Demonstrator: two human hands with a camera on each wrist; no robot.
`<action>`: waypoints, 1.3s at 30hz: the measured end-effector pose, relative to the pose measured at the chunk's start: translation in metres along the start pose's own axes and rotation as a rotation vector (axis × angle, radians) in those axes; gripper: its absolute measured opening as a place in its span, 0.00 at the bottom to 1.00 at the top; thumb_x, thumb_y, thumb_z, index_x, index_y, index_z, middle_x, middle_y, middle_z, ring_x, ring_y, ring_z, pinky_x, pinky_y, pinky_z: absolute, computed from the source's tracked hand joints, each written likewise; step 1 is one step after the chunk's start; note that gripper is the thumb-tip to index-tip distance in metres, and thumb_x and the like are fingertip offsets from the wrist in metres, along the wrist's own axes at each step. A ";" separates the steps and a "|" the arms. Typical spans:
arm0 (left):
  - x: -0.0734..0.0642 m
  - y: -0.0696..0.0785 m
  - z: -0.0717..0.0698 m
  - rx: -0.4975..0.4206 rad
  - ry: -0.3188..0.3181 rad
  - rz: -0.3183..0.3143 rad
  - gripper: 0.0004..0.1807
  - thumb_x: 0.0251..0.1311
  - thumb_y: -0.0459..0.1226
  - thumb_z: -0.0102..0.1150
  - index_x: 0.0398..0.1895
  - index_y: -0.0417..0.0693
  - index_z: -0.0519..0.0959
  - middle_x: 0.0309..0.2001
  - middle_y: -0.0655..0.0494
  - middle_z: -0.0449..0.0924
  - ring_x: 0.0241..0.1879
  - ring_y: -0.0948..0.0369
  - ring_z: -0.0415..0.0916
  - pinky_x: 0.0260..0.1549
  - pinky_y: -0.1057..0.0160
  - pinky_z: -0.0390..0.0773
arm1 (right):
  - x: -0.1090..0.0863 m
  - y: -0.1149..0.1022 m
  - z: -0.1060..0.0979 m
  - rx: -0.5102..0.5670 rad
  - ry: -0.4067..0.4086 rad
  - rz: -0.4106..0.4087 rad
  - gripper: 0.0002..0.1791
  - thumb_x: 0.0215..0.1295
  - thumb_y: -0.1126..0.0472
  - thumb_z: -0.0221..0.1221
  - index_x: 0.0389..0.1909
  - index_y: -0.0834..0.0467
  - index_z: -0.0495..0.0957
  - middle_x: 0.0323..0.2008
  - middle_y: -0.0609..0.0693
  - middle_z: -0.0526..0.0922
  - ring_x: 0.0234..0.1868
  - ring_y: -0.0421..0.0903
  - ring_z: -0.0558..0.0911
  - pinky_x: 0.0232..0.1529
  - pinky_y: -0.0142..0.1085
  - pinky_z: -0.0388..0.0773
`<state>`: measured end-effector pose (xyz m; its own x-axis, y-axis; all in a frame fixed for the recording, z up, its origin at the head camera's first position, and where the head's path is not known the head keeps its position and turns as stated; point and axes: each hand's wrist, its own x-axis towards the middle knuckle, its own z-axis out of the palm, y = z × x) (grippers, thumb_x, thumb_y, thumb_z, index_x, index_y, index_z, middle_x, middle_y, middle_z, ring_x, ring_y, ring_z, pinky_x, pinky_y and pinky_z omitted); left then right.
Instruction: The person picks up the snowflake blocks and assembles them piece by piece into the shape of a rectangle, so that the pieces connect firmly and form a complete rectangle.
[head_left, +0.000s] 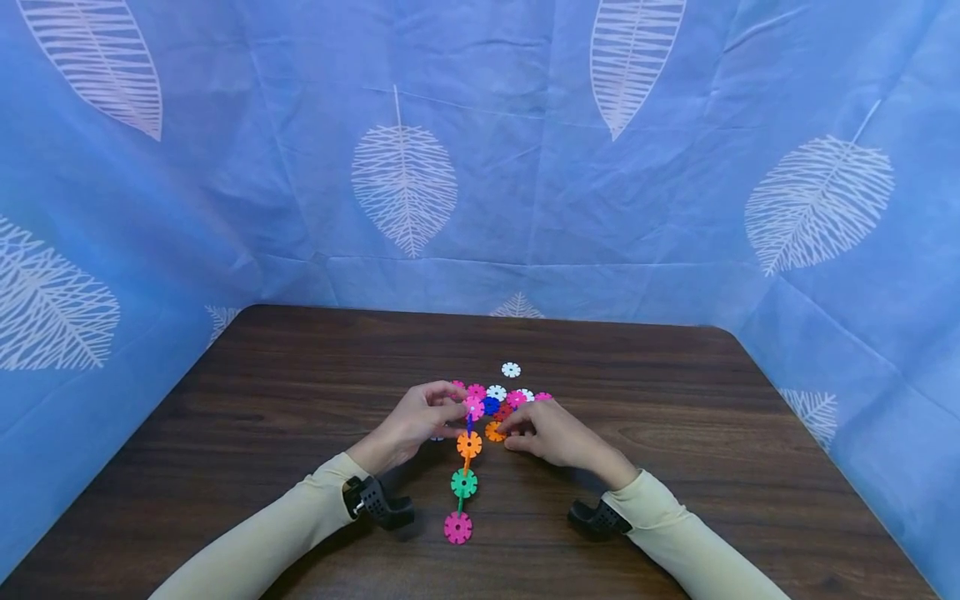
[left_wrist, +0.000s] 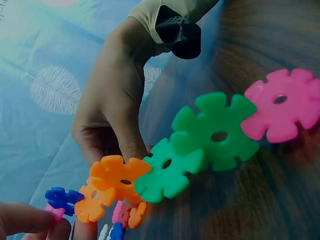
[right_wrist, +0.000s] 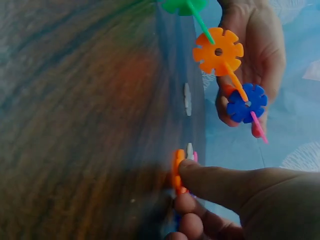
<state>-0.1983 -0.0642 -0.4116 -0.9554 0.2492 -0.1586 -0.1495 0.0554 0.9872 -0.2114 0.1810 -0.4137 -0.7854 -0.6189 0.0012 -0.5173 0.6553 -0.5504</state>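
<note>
A chain of interlocked plastic snowflake discs hangs from my left hand, whose thumb and fingers pinch the pink disc at its upper end. Below it come a blue disc, orange discs, green discs and a magenta-pink disc at the near end. On the right, my right hand has its thumb and fingertips at the edge of a loose orange disc by the tabletop. In the right wrist view the thumb lies against that orange disc, and the fingers partly hide it.
Several loose discs lie behind the hands, among them a blue disc, a red disc and a white disc. Another white disc lies farther back. The brown wooden table meets a blue leaf-patterned cloth.
</note>
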 end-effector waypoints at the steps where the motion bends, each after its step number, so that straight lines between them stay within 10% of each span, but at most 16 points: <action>1: 0.000 -0.001 0.000 0.003 0.002 -0.004 0.14 0.70 0.30 0.60 0.56 0.35 0.78 0.39 0.49 0.78 0.47 0.49 0.82 0.46 0.53 0.86 | -0.001 -0.001 0.000 -0.006 0.000 0.006 0.09 0.68 0.60 0.66 0.47 0.55 0.88 0.39 0.43 0.86 0.29 0.36 0.73 0.30 0.30 0.73; 27: -0.006 -0.014 -0.004 0.001 -0.063 -0.031 0.17 0.71 0.29 0.58 0.61 0.34 0.76 0.41 0.47 0.82 0.36 0.59 0.82 0.43 0.60 0.86 | -0.007 0.000 -0.007 -0.064 -0.096 -0.034 0.17 0.68 0.56 0.67 0.56 0.56 0.84 0.43 0.46 0.82 0.27 0.37 0.72 0.32 0.32 0.74; 39: -0.006 -0.015 0.000 0.006 -0.083 -0.055 0.19 0.68 0.28 0.61 0.61 0.37 0.78 0.43 0.46 0.79 0.36 0.59 0.83 0.44 0.59 0.86 | -0.010 -0.007 -0.014 0.063 -0.124 -0.003 0.08 0.65 0.65 0.68 0.42 0.54 0.80 0.31 0.45 0.78 0.26 0.39 0.74 0.28 0.31 0.74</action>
<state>-0.1904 -0.0664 -0.4252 -0.9212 0.3254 -0.2134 -0.1991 0.0772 0.9769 -0.2042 0.1887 -0.3981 -0.7338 -0.6723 -0.0979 -0.4943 0.6271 -0.6020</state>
